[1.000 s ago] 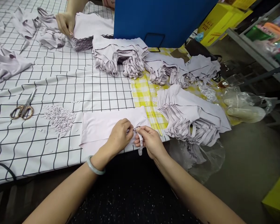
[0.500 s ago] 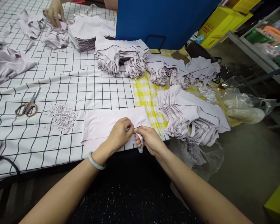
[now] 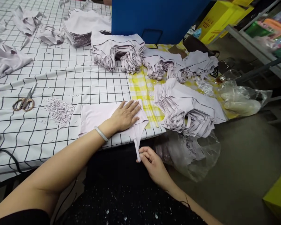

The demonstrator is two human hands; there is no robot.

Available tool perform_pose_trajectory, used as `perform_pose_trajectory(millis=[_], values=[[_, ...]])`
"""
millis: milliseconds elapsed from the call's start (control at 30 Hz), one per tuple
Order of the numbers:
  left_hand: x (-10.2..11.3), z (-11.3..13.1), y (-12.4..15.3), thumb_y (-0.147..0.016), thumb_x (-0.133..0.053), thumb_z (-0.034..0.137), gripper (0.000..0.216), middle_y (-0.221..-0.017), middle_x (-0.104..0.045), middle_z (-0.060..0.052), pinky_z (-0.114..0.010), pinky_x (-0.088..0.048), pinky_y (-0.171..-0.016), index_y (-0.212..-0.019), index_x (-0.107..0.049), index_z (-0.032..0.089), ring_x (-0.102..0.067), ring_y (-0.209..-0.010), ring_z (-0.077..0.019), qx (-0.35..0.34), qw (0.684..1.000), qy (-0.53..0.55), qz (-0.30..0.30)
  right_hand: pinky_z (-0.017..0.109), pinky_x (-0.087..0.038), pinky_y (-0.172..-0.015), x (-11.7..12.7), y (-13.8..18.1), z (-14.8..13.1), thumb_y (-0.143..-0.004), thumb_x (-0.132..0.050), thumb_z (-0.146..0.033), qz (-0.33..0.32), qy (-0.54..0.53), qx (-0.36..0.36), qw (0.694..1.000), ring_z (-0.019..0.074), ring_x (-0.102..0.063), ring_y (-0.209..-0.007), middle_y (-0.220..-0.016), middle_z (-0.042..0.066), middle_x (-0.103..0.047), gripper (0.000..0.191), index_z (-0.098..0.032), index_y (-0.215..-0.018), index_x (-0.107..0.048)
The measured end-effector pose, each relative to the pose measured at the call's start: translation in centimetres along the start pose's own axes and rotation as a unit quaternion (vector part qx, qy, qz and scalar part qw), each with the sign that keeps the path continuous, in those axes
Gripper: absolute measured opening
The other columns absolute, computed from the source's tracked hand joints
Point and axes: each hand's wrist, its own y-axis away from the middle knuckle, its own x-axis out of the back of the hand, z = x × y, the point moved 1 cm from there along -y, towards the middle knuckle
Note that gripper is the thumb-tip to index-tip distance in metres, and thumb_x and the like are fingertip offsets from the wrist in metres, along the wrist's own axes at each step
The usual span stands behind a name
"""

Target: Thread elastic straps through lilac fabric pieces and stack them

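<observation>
The left hand [image 3: 125, 116] lay flat, fingers spread and straight, pressing on a pale lilac garment [image 3: 96, 115] that rested at the near edge of the table [image 3: 67, 81], just below the middle of the frame. It gripped nothing; it only held the cloth down. A pale bracelet [image 3: 101, 133] sat on that wrist.

The right hand [image 3: 152, 164] hung below the table edge, lower centre of the frame, with thumb and fingertips pinched shut on the free end of a narrow strap [image 3: 137, 147]. The strap ran from the garment's right corner down over the table edge to that pinch, pulled fairly straight.

To the right of the garment, a thick stack of like pieces [image 3: 187, 109] sat on a yellow checked cloth [image 3: 140, 89], partly overhanging a clear plastic bag [image 3: 196, 156]. More stacks [image 3: 117, 51] lined the far side of the table, in front of a blue board [image 3: 154, 18]. At the left of the frame lay scissors [image 3: 23, 101], and just right of them a small heap of fabric trimmings [image 3: 59, 109]. Loose crumpled pieces [image 3: 4, 61] filled the upper left corner.
</observation>
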Motion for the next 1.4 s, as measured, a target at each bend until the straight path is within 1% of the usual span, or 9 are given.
perform_pose_trajectory(millis=[100,233,333,533,800,900,1000,1167,1400], values=[[0.5,-0.1,0.0,-0.102,-0.035,0.043,0.059,-0.165,-0.021,-0.009,-0.054,-0.013,-0.124,-0.155,-0.031,0.016,-0.017,-0.153,-0.0294,0.002,1.0,0.007,-0.017,0.04,-0.049,-0.09,1.3,-0.1,0.1,-0.096,-0.052,-0.041,0.082,0.108,0.091,0.987,0.023,-0.064,-0.096,-0.099,0.008,-0.069,0.024,-0.021,-0.101,-0.063],[2.6,-1.0,0.9,-0.104,-0.028,0.038,0.056,-0.164,-0.026,-0.009,-0.053,-0.011,-0.124,-0.154,-0.032,0.015,-0.015,-0.153,-0.0269,0.014,0.999,0.027,-0.01,0.046,-0.042,-0.107,4.0,-3.2,-4.9,-0.099,-0.046,-0.035,0.277,0.279,0.301,0.869,0.0258,-0.056,-0.12,-0.121,0.012,-0.063,0.029,-0.021,-0.114,-0.066],[3.5,-2.1,2.9,-0.104,-0.026,0.036,0.055,-0.163,-0.027,-0.011,-0.053,-0.008,-0.124,-0.153,-0.035,0.012,-0.014,-0.153,-0.0278,0.069,0.997,-0.005,0.026,0.046,-0.033,-0.117,4.6,-8.6,-8.7,-0.103,-0.031,-0.035,0.255,0.344,0.367,0.826,0.0233,-0.041,-0.14,-0.144,0.012,-0.052,0.044,-0.02,-0.14,-0.051],[1.7,-3.5,6.4,-0.1,-0.038,0.053,0.069,-0.165,-0.019,-0.013,-0.054,-0.014,-0.124,-0.156,-0.027,0.015,-0.015,-0.153,-0.0319,0.127,0.992,-0.021,-0.004,0.052,-0.012,-0.124,2.7,-17.0,-8.1,-0.101,-0.029,-0.051,0.03,0.539,0.235,0.808,0.027,-0.009,-0.154,-0.166,0.009,-0.018,0.067,-0.017,-0.159,-0.022],[1.9,-3.8,6.5,-0.099,-0.041,0.053,0.069,-0.165,-0.02,-0.013,-0.055,-0.012,-0.123,-0.156,-0.028,0.016,-0.014,-0.153,-0.0323,0.127,0.992,0.019,-0.004,0.051,-0.015,-0.124,4.8,-16.3,-6.6,-0.101,-0.027,-0.049,0.035,0.5,0.226,0.835,0.0261,-0.014,-0.154,-0.166,0.011,-0.02,0.067,-0.015,-0.158,-0.022],[2.1,-2.7,5.1,-0.1,-0.038,0.041,0.063,-0.165,-0.019,-0.015,-0.056,-0.012,-0.123,-0.155,-0.03,0.011,-0.013,-0.153,-0.0326,0.144,0.989,0.023,-0.004,0.046,-0.028,-0.121,6.7,-15.5,-7.6,-0.103,-0.025,-0.045,0.151,0.41,0.273,0.857,0.0237,-0.032,-0.148,-0.159,0.014,-0.037,0.062,-0.014,-0.155,-0.029],[1.7,-0.7,2.9,-0.101,-0.034,0.034,0.06,-0.164,-0.021,-0.016,-0.054,-0.013,-0.124,-0.154,-0.03,0.007,-0.014,-0.153,-0.0305,0.12,0.992,0.02,0.018,0.046,-0.031,-0.119,7.0,-14.4,-7.9,-0.103,-0.021,-0.04,0.242,0.394,0.301,0.834,0.0235,-0.038,-0.144,-0.152,0.016,-0.047,0.058,-0.013,-0.151,-0.037],[0.6,1.0,1.4,-0.101,-0.036,0.045,0.066,-0.163,-0.023,-0.014,-0.053,-0.015,-0.124,-0.154,-0.029,0.008,-0.017,-0.153,-0.0301,0.08,0.997,0.0,0.013,0.056,-0.018,-0.122,5.6,-13.2,-5.3,-0.101,-0.031,-0.045,0.071,0.542,0.256,0.797,0.0299,-0.019,-0.152,-0.16,0.011,-0.034,0.061,-0.016,-0.154,-0.036],[-0.1,3.0,1.6,-0.1,-0.038,0.045,0.069,-0.164,-0.02,-0.017,-0.055,-0.015,-0.123,-0.155,-0.027,0.005,-0.017,-0.152,-0.0326,0.101,0.995,0.004,0.02,0.049,-0.017,-0.123,5.7,-16.0,-7.2,-0.102,-0.022,-0.037,0.168,0.514,0.261,0.8,0.0266,-0.013,-0.154,-0.163,0.012,-0.027,0.06,-0.01,-0.156,-0.028]])
